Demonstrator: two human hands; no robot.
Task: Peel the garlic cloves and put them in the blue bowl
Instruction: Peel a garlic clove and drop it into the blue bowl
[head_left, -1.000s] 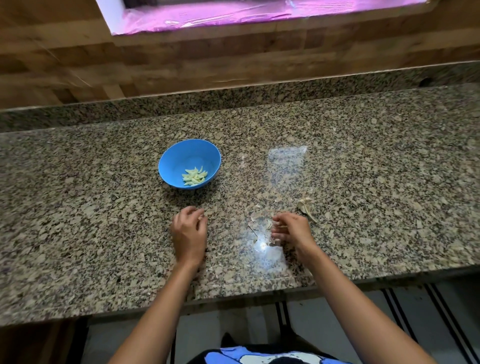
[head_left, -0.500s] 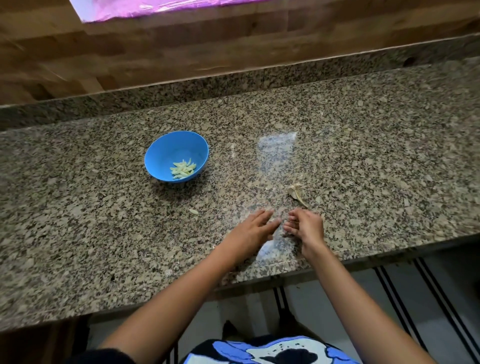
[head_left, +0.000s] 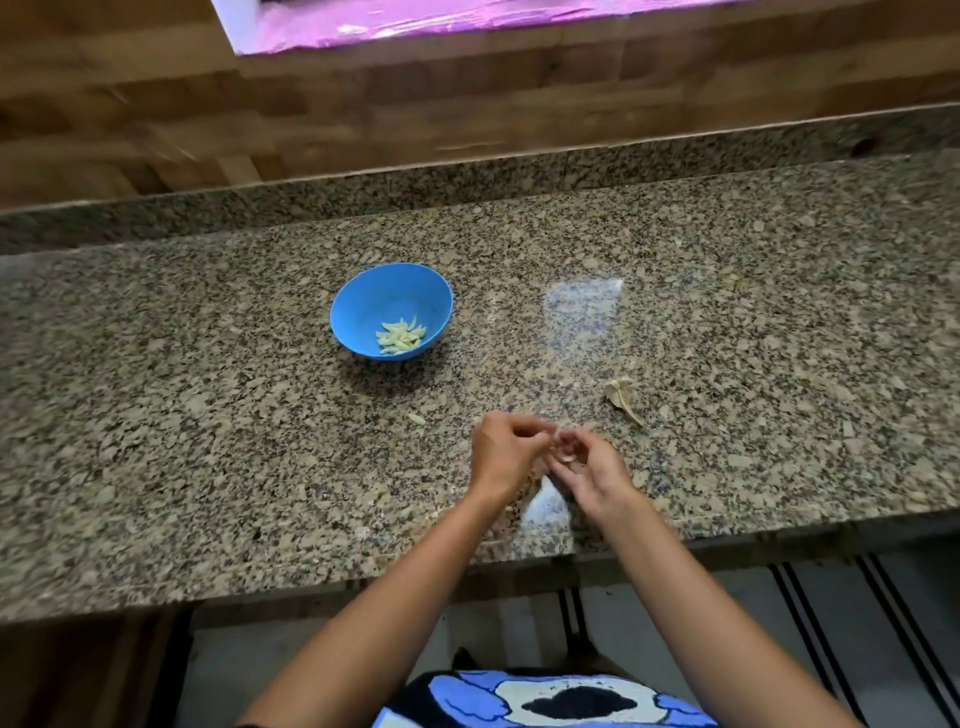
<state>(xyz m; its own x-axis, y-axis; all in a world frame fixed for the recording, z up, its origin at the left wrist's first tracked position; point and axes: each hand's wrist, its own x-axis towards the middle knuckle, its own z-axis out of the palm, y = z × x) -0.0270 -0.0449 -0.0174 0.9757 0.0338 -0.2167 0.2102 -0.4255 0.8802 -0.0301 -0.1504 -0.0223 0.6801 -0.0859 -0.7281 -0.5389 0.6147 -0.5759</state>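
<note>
Speckled granite counter (head_left: 208, 415) under a wood-panelled wall (head_left: 363, 114), blue bowl (head_left: 363, 306) holding peeled cloves (head_left: 400, 338), left hand (head_left: 506, 452) and right hand (head_left: 592, 470) together, both grips pinching a garlic clove (head_left: 566, 457), loose skin (head_left: 621, 395) just right, a stray bit (head_left: 416, 419) left of the hands.

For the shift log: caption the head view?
Both hands work a garlic clove above the granite counter, blue bowl behind.

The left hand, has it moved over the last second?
Yes. The left hand has shifted right, away from the blue bowl, and now meets the right hand near the counter's front edge.
</note>
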